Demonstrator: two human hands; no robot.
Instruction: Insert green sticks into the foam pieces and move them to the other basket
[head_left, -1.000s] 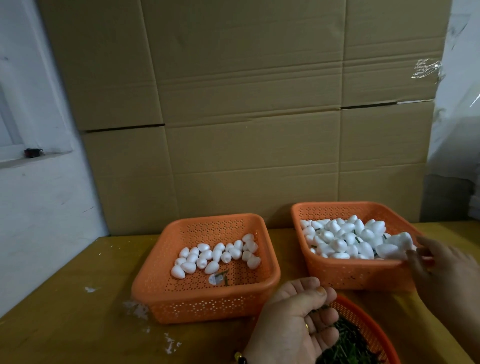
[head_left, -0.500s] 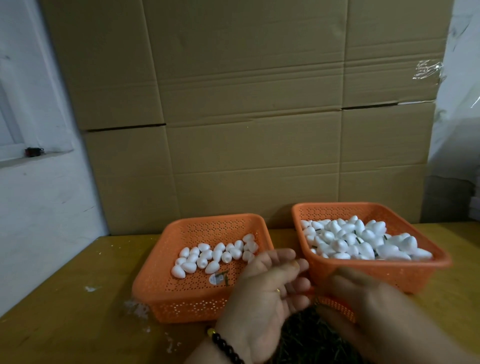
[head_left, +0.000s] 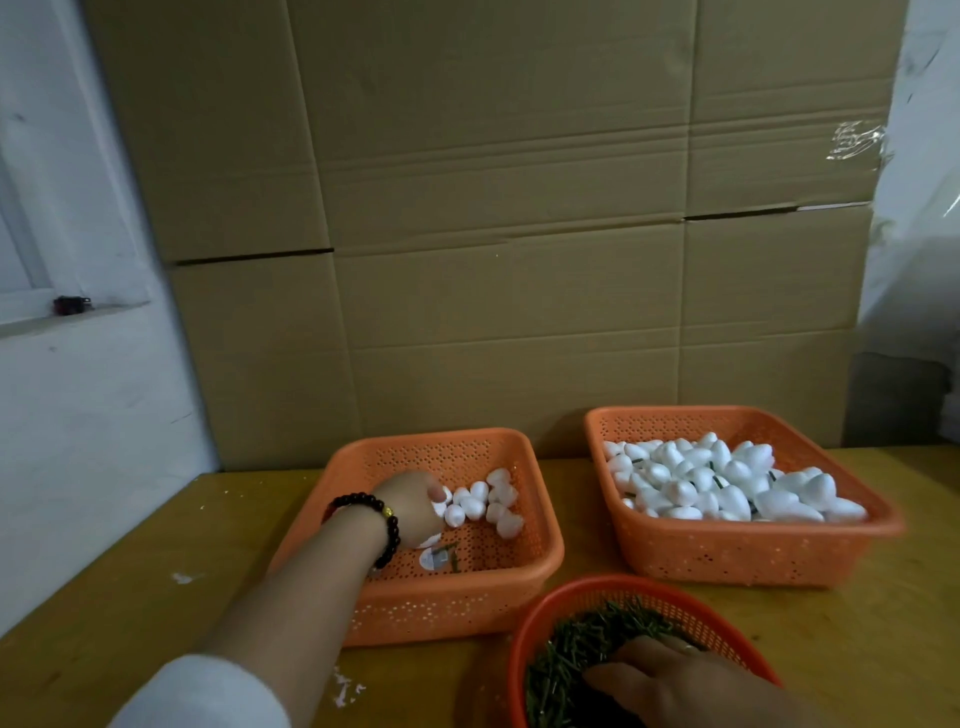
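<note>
The left orange basket (head_left: 540, 551) holds a small row of white foam pieces (head_left: 493, 506) and one loose green stick (head_left: 453, 555). My left hand (head_left: 410, 506), with a dark bead bracelet on the wrist, reaches into this basket. Its fingers curl down over a foam piece (head_left: 440, 508) at the left end of the row. The right orange basket (head_left: 753, 556) is piled with foam pieces (head_left: 727, 480), some showing green sticks. My right hand (head_left: 670, 680) lies with fingers spread on the green sticks (head_left: 571, 644) in a round red basket (head_left: 524, 623) at the bottom.
All baskets stand on a yellow wooden table (head_left: 156, 561) with white foam crumbs (head_left: 345, 688) on it. Stacked cardboard boxes (head_left: 493, 234) form a wall right behind the baskets. A white wall and sill (head_left: 67, 322) are on the left.
My left hand has moved from in front of the baskets into the left basket, onto the foam pieces. My right hand has dropped back into the round basket of sticks.
</note>
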